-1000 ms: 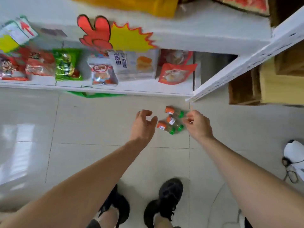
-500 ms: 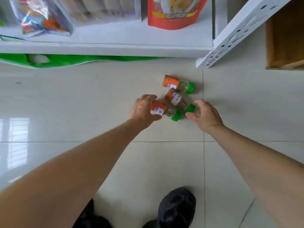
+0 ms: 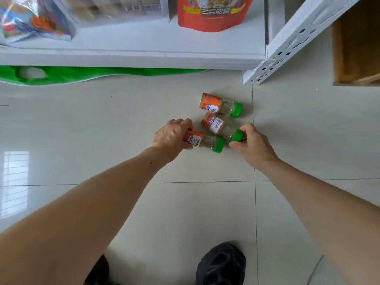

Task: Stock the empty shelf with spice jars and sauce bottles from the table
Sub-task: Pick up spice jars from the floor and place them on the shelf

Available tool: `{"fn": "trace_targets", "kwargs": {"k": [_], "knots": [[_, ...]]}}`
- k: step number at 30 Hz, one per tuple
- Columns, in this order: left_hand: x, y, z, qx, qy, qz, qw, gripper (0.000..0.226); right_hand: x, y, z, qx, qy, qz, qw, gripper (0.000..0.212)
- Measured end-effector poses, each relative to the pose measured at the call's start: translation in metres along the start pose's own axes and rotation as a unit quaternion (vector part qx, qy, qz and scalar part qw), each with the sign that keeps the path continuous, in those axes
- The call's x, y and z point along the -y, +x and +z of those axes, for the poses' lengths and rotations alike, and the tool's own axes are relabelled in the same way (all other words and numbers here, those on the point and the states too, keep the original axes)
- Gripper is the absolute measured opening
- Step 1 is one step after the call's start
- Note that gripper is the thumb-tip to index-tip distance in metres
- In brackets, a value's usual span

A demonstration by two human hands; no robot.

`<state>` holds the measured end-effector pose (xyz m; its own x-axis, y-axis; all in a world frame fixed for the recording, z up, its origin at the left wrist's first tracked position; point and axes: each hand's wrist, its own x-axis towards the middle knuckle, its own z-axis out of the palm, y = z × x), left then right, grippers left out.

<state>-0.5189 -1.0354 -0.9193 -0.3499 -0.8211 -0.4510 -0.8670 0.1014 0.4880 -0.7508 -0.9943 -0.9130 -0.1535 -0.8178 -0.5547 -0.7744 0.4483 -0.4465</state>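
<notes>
Three spice jars with orange labels and green caps lie on their sides on the pale floor tiles. My left hand [image 3: 171, 136] grips the base of the nearest jar [image 3: 205, 141]. My right hand [image 3: 251, 146] pinches the green cap of the middle jar [image 3: 219, 126]. The farthest jar [image 3: 221, 104] lies untouched just beyond them. The white bottom shelf [image 3: 131, 58] runs across the top of the view.
Snack packs stand on the shelf: a red pouch [image 3: 211, 13] and a blue-and-orange bag [image 3: 35, 23]. A green bag [image 3: 102, 74] lies under the shelf. The white perforated upright [image 3: 287, 44] and a wooden crate [image 3: 357, 42] are at right. My black shoe [image 3: 221, 264] is below.
The view has dropped closer to the floor. My left hand has closed round the nearest jar's base, and my right hand has closed on the middle jar's green cap.
</notes>
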Motion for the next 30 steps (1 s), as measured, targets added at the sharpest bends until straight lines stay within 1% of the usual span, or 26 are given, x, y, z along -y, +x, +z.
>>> {"fn": "trace_targets", "kwargs": {"k": [5, 7, 11, 17, 22, 26, 30], "knots": [[0.001, -0.038, -0.027, -0.012, -0.056, -0.007, 0.998, 0.041, 0.020, -0.035, -0.023, -0.003, 0.023, -0.023, 0.999, 0.032], [-0.004, -0.055, -0.050, -0.019, -0.103, -0.020, 0.994, 0.042, 0.036, -0.052, -0.041, -0.002, 0.031, -0.038, 0.999, 0.032], [-0.028, -0.091, -0.111, -0.028, -0.225, -0.069, 0.972, 0.042, 0.079, -0.087, -0.094, -0.016, 0.040, -0.059, 0.997, 0.035], [-0.077, -0.155, -0.213, -0.068, -0.335, -0.119, 0.932, 0.042, 0.170, -0.136, -0.200, -0.013, 0.015, -0.117, 0.993, 0.040], [-0.120, -0.208, -0.302, -0.106, -0.416, -0.115, 0.896, 0.054, 0.258, -0.188, -0.287, -0.013, -0.003, -0.173, 0.985, 0.042], [-0.153, -0.255, -0.370, -0.132, -0.458, -0.100, 0.874, 0.047, 0.318, -0.239, -0.343, -0.041, -0.004, -0.215, 0.976, 0.042], [-0.180, -0.306, -0.432, -0.145, -0.490, -0.086, 0.855, 0.048, 0.375, -0.298, -0.392, -0.059, -0.006, -0.239, 0.969, 0.043]]}}
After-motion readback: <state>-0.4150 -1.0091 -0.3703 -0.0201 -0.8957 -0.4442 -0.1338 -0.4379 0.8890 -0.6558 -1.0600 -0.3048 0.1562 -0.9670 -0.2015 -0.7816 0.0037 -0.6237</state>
